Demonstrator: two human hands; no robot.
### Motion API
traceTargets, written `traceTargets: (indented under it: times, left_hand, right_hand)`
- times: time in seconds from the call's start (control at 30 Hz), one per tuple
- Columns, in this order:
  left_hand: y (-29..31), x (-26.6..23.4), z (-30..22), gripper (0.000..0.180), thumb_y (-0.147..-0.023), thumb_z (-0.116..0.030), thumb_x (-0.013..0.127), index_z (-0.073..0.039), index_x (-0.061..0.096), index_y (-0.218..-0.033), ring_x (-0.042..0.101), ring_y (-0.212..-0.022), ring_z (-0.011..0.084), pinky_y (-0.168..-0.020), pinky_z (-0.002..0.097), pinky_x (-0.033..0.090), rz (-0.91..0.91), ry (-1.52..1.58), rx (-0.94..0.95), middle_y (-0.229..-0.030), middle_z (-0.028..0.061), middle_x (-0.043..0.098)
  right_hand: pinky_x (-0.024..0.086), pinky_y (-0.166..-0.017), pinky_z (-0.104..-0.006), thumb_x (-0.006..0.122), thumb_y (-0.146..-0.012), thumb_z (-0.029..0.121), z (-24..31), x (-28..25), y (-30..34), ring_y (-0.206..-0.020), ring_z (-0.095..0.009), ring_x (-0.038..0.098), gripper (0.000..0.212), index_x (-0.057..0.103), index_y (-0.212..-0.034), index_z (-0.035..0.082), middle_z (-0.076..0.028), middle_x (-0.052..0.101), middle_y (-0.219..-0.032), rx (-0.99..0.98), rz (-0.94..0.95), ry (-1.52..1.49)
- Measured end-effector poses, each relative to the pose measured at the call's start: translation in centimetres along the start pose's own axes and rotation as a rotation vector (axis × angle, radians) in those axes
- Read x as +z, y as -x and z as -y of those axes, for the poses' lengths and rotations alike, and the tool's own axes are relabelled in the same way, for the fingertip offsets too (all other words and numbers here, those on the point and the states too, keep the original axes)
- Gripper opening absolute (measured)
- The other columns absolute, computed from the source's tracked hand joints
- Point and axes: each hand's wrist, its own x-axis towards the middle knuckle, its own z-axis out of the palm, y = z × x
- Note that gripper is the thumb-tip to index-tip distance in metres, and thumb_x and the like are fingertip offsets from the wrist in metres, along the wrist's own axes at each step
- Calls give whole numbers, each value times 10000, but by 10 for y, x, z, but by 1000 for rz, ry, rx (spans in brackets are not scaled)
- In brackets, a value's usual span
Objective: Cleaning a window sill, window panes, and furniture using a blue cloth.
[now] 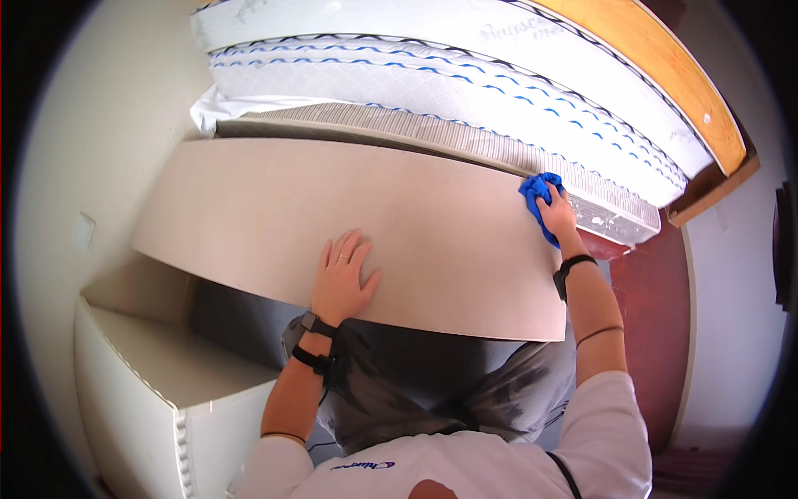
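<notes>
A wide, pale beige panel (249,200) spans the space in front of me, its near edge above my legs. Flat on it, near that edge, lies my left hand (342,270), fingers spread and nothing under them that I can make out. My right hand (557,209) grips a crumpled blue cloth (536,198) at the panel's far right corner. Part of the cloth hangs over the right edge of the panel, and my palm hides some of it.
Behind the panel several white mattresses (465,75) with blue and black wavy trim stand on edge, an orange-brown wooden board (665,66) beyond them. At lower left is a white drawer-like box (125,374). A wall (91,166) with a switch plate (85,230) rises at left; reddish flooring (652,333) lies at right.
</notes>
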Motion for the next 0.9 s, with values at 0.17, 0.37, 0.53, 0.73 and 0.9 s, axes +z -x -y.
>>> traceTargets:
  times: [0.17,0.37,0.53,0.73,0.9]
  left_hand:
    - [-5,-3,-3,528,-892,-344,662,-94,545,-1342,400,-1412,303,-1186,514,272,14,-18,32,-1504,120,459]
    - [-9,13,-3,644,-874,-435,659,-99,497,-1399,301,-1473,339,-1203,589,180,54,-20,-26,-1562,161,373]
    - [-44,35,-26,737,-841,-484,675,-116,453,-1440,204,-1509,383,-1182,675,78,201,9,-75,-1598,189,302]
    - [-40,38,-20,703,-833,-465,688,-131,479,-1416,210,-1512,366,-1175,691,56,200,106,-30,-1593,195,315]
    - [-31,31,-13,559,-852,-349,707,-106,556,-1332,322,-1463,346,-1193,593,199,69,159,97,-1534,178,418]
  right_hand:
    - [388,-1104,-544,551,-883,453,15,7,-5,-1351,-478,435,662,460,-1432,95,-297,401,-1494,-80,-23,161]
    - [295,-1163,-550,553,-873,499,103,31,-15,-1422,-456,351,738,427,-1466,80,-307,388,-1502,-211,62,137]
    - [293,-1168,-546,554,-864,536,171,51,-18,-1384,-462,414,756,410,-1524,196,-288,391,-1515,-348,86,139]
    - [427,-1060,-514,591,-858,502,123,57,-52,-1229,-459,555,627,533,-1399,192,-280,569,-1332,-383,97,-104]
    - [444,-1019,-521,565,-902,406,6,37,-73,-1190,-478,563,510,540,-1339,144,-300,594,-1259,-267,41,-64]
